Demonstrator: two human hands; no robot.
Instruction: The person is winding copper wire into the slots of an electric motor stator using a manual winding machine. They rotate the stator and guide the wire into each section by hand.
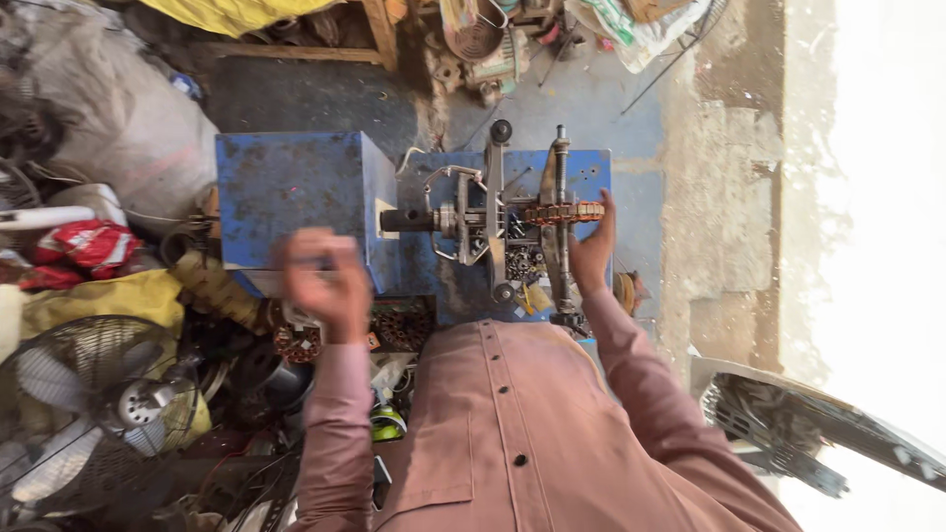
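Two hands are at work in the single head view. My right hand (594, 246) rests against the right end of the wound copper coil (564, 212), which sits on the metal winding rig (498, 222) mounted on the blue base plate (591, 167); the fingers lie extended along the coil, touching it, not closed around it. My left hand (320, 281) is blurred, at the near edge of the blue metal box (291, 192), left of the rig. The fingers look curled, possibly around a dark handle, but I cannot tell whether they grip anything.

To the near left sit a fan (84, 409) and a heap of scrap parts; a grey sack (118, 118) lies far left.

Risk, in my judgement: the right fingertips sit just beside the rig's shaft and frame bars. If the spindle turns while they press the coil, they could be nipped or dragged in, and the loose sleeve (641, 384) could catch. Uneven pressure could also let the wire slip off its slots.
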